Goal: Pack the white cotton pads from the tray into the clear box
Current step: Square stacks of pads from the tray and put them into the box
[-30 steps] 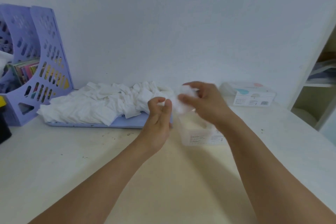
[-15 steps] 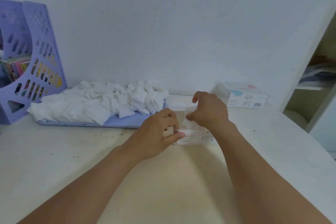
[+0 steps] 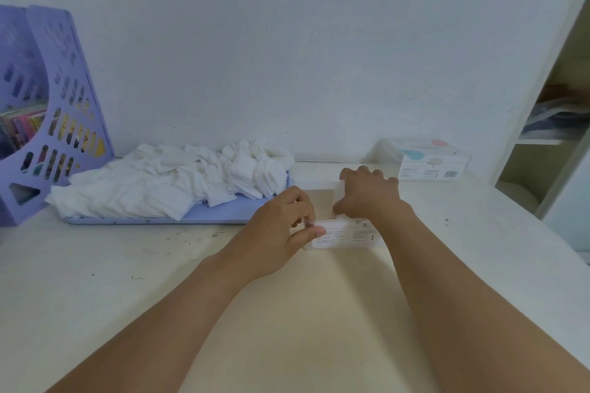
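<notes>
left hand point(image 3: 281, 226) grips the near left corner of the clear box point(image 3: 346, 234), thumb on its labelled front | right hand point(image 3: 367, 195) curled over the box top, holding a pad point(image 3: 339, 193) inside | box on table point(image 3: 95, 281), just right of tray point(image 3: 217, 215) | pad pile point(image 3: 172, 182) on tray | file rack point(image 3: 48, 112) far left | tissue box point(image 3: 427, 163) by wall

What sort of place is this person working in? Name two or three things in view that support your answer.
Probably a home or office desk set against a wall. A purple file rack holding colourful books stands on the white desk, open shelving stands at the right, and a labelled tissue-style box sits by the wall.
</notes>
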`<action>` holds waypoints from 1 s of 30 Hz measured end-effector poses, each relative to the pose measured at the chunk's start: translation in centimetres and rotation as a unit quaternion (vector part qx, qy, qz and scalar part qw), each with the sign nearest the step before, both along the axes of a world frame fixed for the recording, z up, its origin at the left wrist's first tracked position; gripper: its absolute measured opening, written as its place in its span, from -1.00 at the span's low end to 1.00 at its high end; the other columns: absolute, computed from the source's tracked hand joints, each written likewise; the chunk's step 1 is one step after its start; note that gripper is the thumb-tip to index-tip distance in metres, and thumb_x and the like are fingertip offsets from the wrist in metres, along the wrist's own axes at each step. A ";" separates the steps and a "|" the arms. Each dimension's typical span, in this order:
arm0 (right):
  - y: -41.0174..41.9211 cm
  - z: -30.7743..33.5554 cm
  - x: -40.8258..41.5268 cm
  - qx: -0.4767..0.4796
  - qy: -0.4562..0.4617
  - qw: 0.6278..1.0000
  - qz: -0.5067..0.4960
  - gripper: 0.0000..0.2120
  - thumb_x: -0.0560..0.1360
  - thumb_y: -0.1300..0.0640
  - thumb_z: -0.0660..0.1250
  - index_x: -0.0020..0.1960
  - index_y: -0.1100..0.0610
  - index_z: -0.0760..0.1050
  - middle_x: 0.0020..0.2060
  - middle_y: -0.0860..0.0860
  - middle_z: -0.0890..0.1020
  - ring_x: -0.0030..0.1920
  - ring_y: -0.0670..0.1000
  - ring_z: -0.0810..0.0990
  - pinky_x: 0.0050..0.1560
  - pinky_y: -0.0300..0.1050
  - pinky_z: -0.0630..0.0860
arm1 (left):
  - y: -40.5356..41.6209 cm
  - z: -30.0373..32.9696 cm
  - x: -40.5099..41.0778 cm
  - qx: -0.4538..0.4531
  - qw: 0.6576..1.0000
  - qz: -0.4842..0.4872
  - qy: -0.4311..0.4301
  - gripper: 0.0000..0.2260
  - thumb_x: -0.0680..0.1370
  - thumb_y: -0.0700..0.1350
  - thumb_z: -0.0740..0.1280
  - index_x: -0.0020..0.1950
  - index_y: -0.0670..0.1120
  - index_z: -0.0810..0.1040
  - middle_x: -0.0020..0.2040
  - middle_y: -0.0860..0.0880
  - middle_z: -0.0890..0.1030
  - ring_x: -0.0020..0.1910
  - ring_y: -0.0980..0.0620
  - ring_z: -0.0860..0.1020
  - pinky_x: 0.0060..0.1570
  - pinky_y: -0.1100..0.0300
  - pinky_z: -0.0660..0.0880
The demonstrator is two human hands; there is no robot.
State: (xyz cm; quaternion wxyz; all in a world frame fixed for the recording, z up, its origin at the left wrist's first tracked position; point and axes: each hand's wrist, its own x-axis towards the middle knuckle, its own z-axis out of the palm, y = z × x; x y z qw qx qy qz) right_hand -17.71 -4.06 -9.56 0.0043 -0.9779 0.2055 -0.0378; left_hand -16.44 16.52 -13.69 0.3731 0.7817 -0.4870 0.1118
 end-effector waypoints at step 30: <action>25.0 -2.0 5.6 0.155 -0.147 0.952 0.218 -0.53 0.41 -0.27 0.44 -0.22 0.05 0.28 -0.24 -0.03 0.51 -0.22 0.04 0.49 -0.37 -0.11 0.23 | 16.4 1.2 7.1 -0.127 0.882 0.421 0.172 -0.53 0.44 -0.45 0.22 0.29 -0.14 0.57 0.15 -0.08 0.63 0.18 -0.08 0.57 0.19 0.13 0.47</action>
